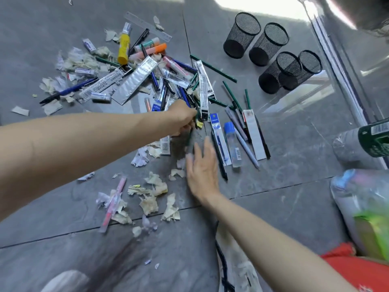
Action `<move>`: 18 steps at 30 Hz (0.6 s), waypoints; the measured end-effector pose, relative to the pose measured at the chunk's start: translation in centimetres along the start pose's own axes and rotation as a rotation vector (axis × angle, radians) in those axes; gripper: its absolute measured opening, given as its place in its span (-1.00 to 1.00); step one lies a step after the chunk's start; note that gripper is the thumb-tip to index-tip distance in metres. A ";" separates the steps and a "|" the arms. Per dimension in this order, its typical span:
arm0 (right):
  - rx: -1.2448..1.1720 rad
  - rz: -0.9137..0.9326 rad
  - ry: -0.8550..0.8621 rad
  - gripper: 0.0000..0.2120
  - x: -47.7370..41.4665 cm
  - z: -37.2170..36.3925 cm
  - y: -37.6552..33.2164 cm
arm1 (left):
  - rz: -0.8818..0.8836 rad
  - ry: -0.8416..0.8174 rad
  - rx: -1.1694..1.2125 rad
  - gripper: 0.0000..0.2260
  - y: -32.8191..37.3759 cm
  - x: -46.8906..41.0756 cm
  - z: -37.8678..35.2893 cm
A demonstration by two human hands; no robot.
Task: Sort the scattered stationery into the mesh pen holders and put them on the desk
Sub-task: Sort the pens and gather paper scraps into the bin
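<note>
On the tiled floor (273, 197), green pencils (190, 137) were pinched in the curled grip of the left hand (182, 116), their long axis pointing back toward the right hand (202, 169) (open, blurred, nothing held). The mesh pen holders (271, 43) were noted well apart, beyond and rightward.

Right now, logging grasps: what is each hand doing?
Left hand: closed, gripping green pencils.
Right hand: open, fingers spread, holding nothing.
</note>
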State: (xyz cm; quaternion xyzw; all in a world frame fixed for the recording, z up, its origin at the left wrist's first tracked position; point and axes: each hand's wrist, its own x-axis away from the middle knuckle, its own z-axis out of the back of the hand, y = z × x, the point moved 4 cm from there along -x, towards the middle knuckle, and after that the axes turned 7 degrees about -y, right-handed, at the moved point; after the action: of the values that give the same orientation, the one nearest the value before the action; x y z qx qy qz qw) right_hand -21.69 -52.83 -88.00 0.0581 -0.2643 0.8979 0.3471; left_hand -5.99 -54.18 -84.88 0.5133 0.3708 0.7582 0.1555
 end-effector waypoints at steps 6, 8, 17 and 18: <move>-0.012 0.121 -0.120 -0.37 2.2 -4.4 -5.6 | -0.084 -0.008 0.123 -0.85 -1.9 1.1 3.8; 0.037 0.138 -0.127 -0.36 1.5 -4.9 -6.4 | -0.153 0.089 -0.151 -0.85 -2.4 1.6 5.4; 0.137 0.276 0.055 -0.60 -1.0 -3.5 -5.3 | -0.287 0.338 -0.728 -0.78 -11.2 5.0 7.0; 0.164 0.300 0.091 -0.61 -1.3 -3.1 -5.2 | -0.300 0.283 -0.754 -0.67 -12.2 5.5 6.4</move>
State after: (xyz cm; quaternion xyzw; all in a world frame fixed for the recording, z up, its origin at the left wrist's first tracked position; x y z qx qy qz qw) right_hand -17.09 -48.76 -88.80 0.0054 -0.1798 0.9600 0.2148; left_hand -4.39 -39.99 -88.78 0.2520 0.1560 0.8725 0.3884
